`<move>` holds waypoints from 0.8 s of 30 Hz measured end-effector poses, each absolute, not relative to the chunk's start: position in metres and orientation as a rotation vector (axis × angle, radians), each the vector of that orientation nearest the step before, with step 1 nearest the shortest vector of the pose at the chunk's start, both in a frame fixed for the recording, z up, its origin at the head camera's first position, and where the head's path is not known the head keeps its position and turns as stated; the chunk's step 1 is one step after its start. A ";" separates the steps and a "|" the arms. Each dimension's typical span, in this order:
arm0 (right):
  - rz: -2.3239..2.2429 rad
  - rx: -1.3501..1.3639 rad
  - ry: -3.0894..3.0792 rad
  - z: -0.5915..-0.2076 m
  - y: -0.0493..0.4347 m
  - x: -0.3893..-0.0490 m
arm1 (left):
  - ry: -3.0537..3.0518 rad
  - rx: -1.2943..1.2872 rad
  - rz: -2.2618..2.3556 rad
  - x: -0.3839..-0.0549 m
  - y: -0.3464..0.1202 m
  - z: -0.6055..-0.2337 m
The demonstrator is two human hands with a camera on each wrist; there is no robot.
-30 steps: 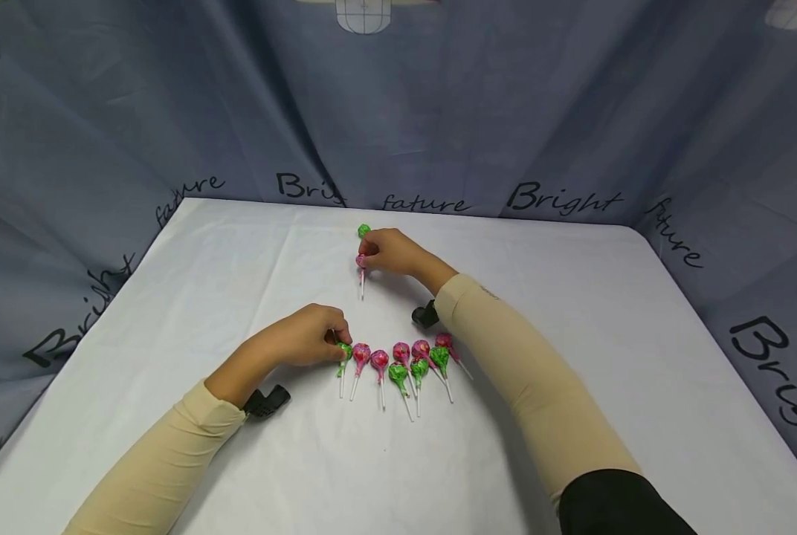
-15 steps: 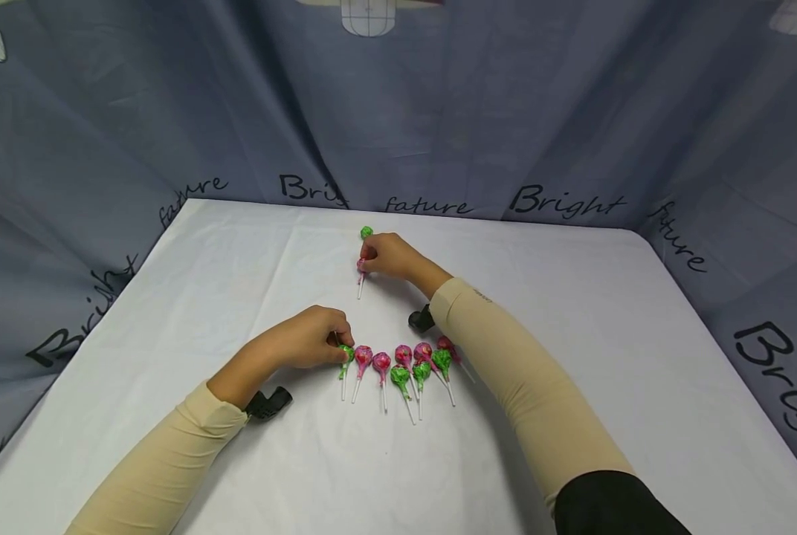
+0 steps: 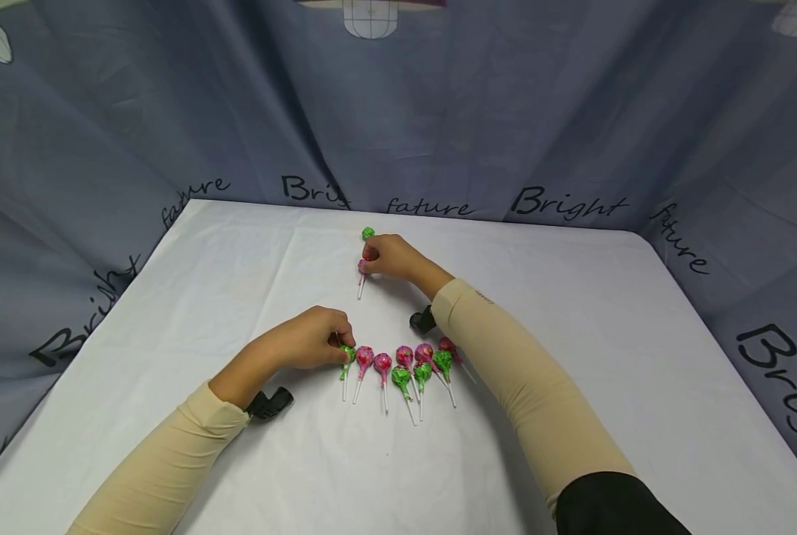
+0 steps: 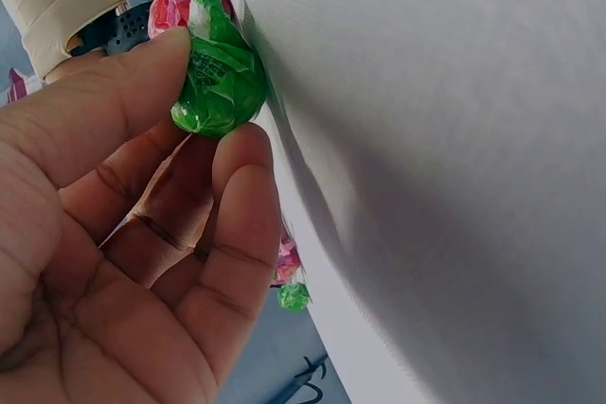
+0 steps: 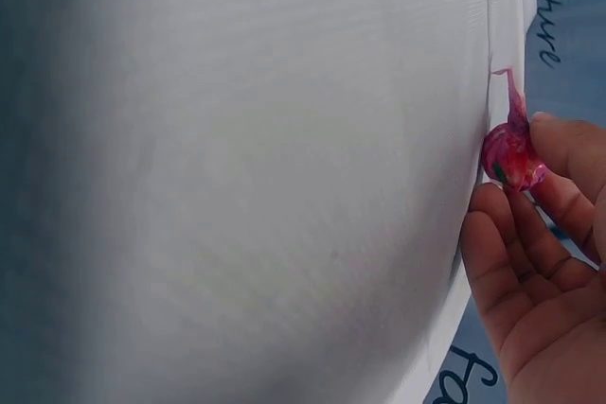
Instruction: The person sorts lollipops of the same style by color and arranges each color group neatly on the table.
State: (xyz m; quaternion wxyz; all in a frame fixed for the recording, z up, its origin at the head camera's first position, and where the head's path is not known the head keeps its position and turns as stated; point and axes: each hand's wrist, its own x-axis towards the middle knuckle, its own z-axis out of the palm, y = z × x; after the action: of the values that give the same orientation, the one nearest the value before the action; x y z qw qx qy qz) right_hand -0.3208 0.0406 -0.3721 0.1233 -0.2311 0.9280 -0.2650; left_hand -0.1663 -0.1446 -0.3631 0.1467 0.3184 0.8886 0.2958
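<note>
My left hand (image 3: pixel 313 338) pinches the green-wrapped head of a lollipop (image 4: pixel 222 92) at the left end of a loose cluster. Farther back on the table, my right hand (image 3: pixel 398 258) pinches a pink lollipop (image 5: pixel 511 156) by its head, its white stick pointing toward me. Just beyond the right fingers lies another green lollipop (image 3: pixel 368 232), partly hidden by the hand. To the right of my left hand lie several pink and green lollipops, among them a pink lollipop (image 3: pixel 364 357) and a green lollipop (image 3: pixel 401 375), sticks toward me.
A white cloth (image 3: pixel 271 475) covers the table. Grey-blue curtains (image 3: pixel 439 111) with black lettering hang behind and at both sides. My right forearm (image 3: pixel 526 379) reaches over the table beside the cluster's right end, close to a pink lollipop (image 3: pixel 447 345).
Both hands keep nearly the same places and grips. The whole head view has shifted slightly down and right. The pink lollipop's stick under my right hand has tilted a little.
</note>
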 end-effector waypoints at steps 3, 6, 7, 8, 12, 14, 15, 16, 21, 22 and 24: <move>-0.770 -0.674 2.709 -0.372 0.041 -0.322 | 2.558 0.922 0.853 -0.166 -0.145 -0.363; -0.760 -0.682 2.710 -0.372 0.041 -0.322 | 2.552 0.924 0.858 -0.166 -0.145 -0.363; -0.757 -0.684 2.711 -0.371 0.041 -0.322 | 2.551 0.916 0.859 -0.166 -0.145 -0.363; -0.753 -0.687 2.711 -0.370 0.042 -0.322 | 2.550 0.910 0.859 -0.166 -0.145 -0.362; -0.774 -0.718 2.718 -0.362 0.047 -0.320 | 2.547 0.907 0.859 -0.166 -0.145 -0.362; -0.797 -0.737 2.722 -0.358 0.051 -0.320 | 2.548 0.907 0.855 -0.166 -0.145 -0.362; -0.818 -0.740 2.721 -0.355 0.054 -0.319 | 2.548 0.907 0.852 -0.166 -0.145 -0.362; -0.836 -0.736 2.720 -0.352 0.057 -0.318 | 2.547 0.898 0.850 -0.166 -0.145 -0.361; -0.917 -0.695 2.697 -0.340 0.074 -0.309 | 2.549 0.893 0.833 -0.165 -0.145 -0.360; -0.923 -0.690 2.693 -0.338 0.078 -0.306 | 2.550 0.893 0.833 -0.165 -0.145 -0.360; -0.936 -0.691 2.685 -0.336 0.086 -0.301 | 2.553 0.897 0.832 -0.165 -0.144 -0.360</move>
State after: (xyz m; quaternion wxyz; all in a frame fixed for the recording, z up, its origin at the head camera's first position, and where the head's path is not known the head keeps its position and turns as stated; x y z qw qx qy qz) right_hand -0.3007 0.0860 -0.3360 0.1077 -0.2348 0.9122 -0.3180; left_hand -0.1654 -0.1444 -0.3599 0.1547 0.3131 0.8909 0.2905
